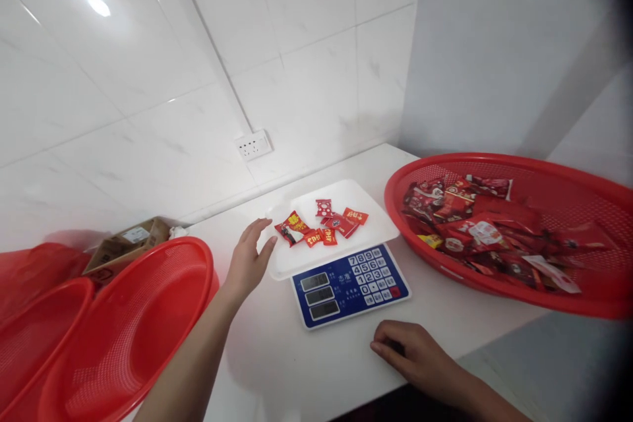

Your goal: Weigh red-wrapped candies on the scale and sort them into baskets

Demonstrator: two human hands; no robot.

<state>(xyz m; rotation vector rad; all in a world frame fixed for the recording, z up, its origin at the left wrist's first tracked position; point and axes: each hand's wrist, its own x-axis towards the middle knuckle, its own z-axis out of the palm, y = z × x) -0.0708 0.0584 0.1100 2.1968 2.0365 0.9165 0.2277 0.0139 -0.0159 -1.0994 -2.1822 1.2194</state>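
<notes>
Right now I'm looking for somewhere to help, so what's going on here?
The person's left hand is open beside the white tray, where a few red packets lie. The right hand is curled in front of the blue scale. Neither visibly holds anything. More packets lie in the basket at right.

Packets [293,229] lie on the scale [346,283], left of the full basket [450,270].

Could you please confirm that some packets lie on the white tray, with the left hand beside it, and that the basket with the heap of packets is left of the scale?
Not quite: the head view shows that basket right of the scale. Packets do lie on the tray, with the left hand beside it.
</notes>
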